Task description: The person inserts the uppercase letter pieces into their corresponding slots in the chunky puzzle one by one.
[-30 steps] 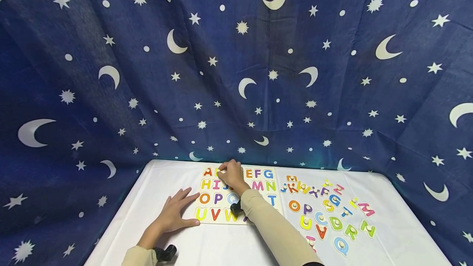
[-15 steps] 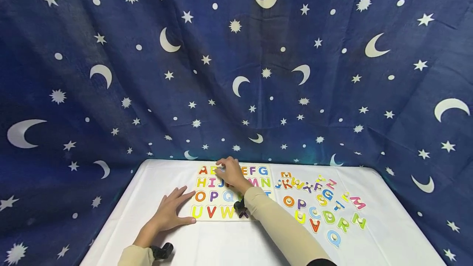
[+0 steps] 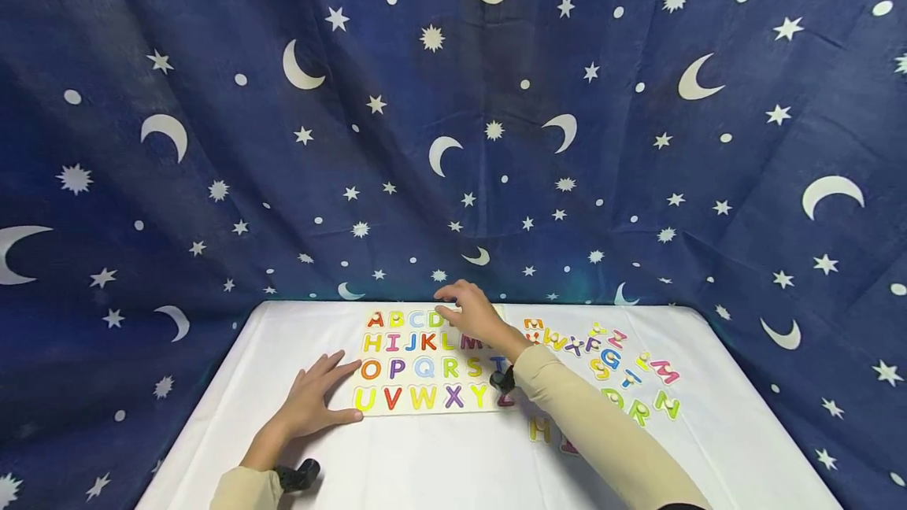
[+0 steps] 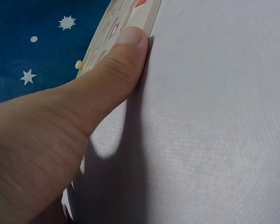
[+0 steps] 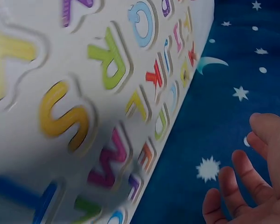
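Observation:
A pale alphabet board [image 3: 439,412] with rows of coloured letters lies on the white table. My left hand [image 3: 315,400] is at its left side, fingers spread, and in the left wrist view the thumb [image 4: 116,63] presses along the board's edge. In the top left of the board sit a red A piece [image 3: 375,319] and a yellow B piece [image 3: 396,319], each with a small knob. My right hand [image 3: 476,315] hovers over the upper right of the board, fingers loosely bent with nothing between them. The right wrist view shows that hand [image 5: 263,179] beyond the board's far edge.
Loose knobbed letters lie to the right of the board, among them a pink M [image 3: 664,371], a green N [image 3: 667,404] and an orange S [image 3: 599,369]. My right forearm [image 3: 595,423] covers some of them. A starry blue curtain [image 3: 397,140] hangs behind the table.
My right hand has let go of the B piece in the board and moved to the right. The left hand keeps its place at the board's edge. The head view has shifted slightly.

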`<act>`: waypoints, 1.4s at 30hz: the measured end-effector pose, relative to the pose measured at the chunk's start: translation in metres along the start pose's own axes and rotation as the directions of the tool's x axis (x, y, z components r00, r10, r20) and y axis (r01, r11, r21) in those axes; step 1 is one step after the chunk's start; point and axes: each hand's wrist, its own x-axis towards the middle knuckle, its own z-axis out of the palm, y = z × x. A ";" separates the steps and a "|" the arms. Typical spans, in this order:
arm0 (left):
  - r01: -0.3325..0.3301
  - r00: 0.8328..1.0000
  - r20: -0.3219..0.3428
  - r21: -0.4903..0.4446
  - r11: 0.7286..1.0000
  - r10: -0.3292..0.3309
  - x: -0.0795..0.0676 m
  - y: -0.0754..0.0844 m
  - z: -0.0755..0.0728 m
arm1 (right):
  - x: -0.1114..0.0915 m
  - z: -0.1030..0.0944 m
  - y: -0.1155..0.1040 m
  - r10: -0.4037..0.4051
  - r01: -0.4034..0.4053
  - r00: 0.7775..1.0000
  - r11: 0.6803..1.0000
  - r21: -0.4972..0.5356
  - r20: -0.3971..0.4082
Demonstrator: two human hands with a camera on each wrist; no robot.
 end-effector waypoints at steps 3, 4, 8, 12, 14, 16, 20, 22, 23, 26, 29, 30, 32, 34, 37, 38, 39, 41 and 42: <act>0.002 1.000 -0.005 0.021 1.000 -0.002 0.001 0.000 -0.001 | -0.012 -0.012 0.006 -0.004 0.004 1.000 1.000 -0.015 0.004; 0.001 1.000 -0.005 0.026 1.000 -0.001 0.002 0.000 -0.001 | -0.017 -0.015 0.008 -0.002 0.002 1.000 1.000 -0.018 0.006; 0.008 1.000 0.004 0.034 0.999 -0.008 0.002 0.000 -0.001 | -0.036 -0.026 0.018 0.002 -0.001 1.000 1.000 -0.024 0.012; 0.022 0.999 0.024 0.032 0.999 -0.023 0.001 0.002 0.001 | -0.058 -0.038 0.026 0.012 -0.012 1.000 1.000 -0.027 -0.008; 0.034 0.999 0.029 0.026 0.999 -0.034 0.000 0.001 0.000 | -0.066 -0.042 0.029 0.022 -0.023 1.000 1.000 -0.020 -0.015; 0.045 0.998 0.033 0.020 0.999 -0.046 0.000 0.000 0.000 | -0.073 -0.047 0.033 0.035 -0.036 0.999 0.999 -0.015 -0.018; 0.059 0.997 0.043 0.021 0.998 -0.060 0.000 -0.001 0.000 | -0.088 -0.057 0.041 0.054 -0.054 0.998 0.999 -0.007 -0.021; 0.060 0.997 0.045 0.023 0.998 -0.061 0.001 0.001 0.000 | -0.095 -0.064 0.045 0.053 -0.053 0.998 0.999 -0.005 -0.031; 0.058 0.997 0.046 0.022 0.998 -0.059 0.001 0.001 -0.001 | -0.099 -0.067 0.047 0.050 -0.050 0.998 0.999 -0.002 -0.039; 0.051 0.998 0.044 0.017 0.999 -0.052 0.002 0.004 -0.002 | -0.109 -0.080 0.053 0.057 -0.056 0.997 0.998 0.018 -0.055; 0.044 0.998 0.043 0.015 0.999 -0.045 0.003 0.005 -0.002 | -0.117 -0.092 0.058 0.077 -0.075 0.994 0.996 0.039 -0.076; 0.043 0.998 0.042 0.015 0.999 -0.044 0.003 0.005 -0.002 | -0.120 -0.096 0.060 0.085 -0.082 0.993 0.996 0.041 -0.079; 0.041 0.998 0.039 0.017 0.999 -0.042 0.004 0.005 -0.003 | -0.126 -0.103 0.064 0.089 -0.086 0.992 0.996 0.038 -0.091; 0.041 0.999 0.035 0.013 0.999 -0.042 0.004 0.004 -0.002 | -0.133 -0.109 0.069 0.091 -0.088 0.991 0.996 0.034 -0.100; 0.033 0.999 0.028 0.009 0.999 -0.034 0.005 0.004 -0.002 | -0.143 -0.114 0.076 0.090 -0.087 0.990 0.996 0.033 -0.107; 0.035 0.999 0.028 0.004 0.999 -0.035 0.005 0.004 -0.001 | -0.147 -0.115 0.079 0.094 -0.091 0.990 0.995 0.033 -0.106; 0.036 0.999 0.031 0.004 0.999 -0.036 0.005 0.004 -0.001 | -0.152 -0.116 0.082 0.101 -0.097 0.990 0.994 0.041 -0.101; 0.035 0.999 0.036 0.010 0.999 -0.035 0.005 0.003 0.000 | -0.161 -0.117 0.088 0.125 -0.121 0.988 0.991 0.053 -0.088; 0.040 0.998 0.039 0.009 0.999 -0.040 0.005 0.002 0.000 | -0.166 -0.117 0.091 0.138 -0.133 0.987 0.989 0.061 -0.080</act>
